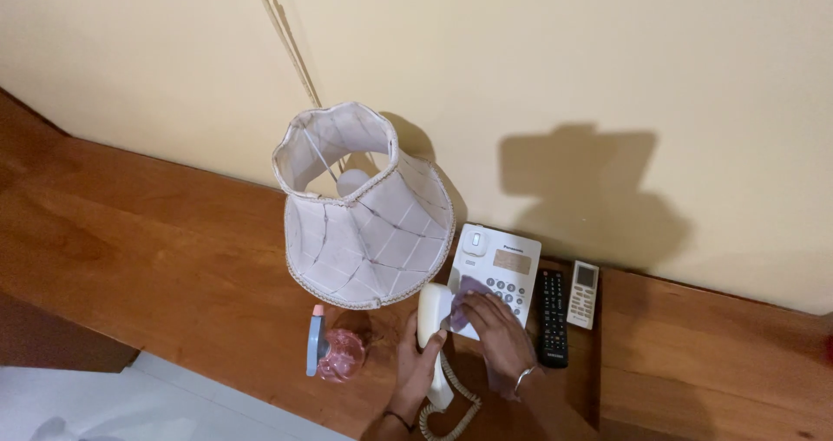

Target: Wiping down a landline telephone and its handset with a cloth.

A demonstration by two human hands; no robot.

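Two hands at lower centre: left hand fingers clamp the white handset; right hand fingers, together, press a purple cloth onto the telephone base.

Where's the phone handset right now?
In the head view the white handset is off its cradle, gripped by the left hand at lower centre, just left of the phone base and right of the pink spray bottle.

White handset, purple cloth, black remote, white checked lampshade, pink spray bottle.
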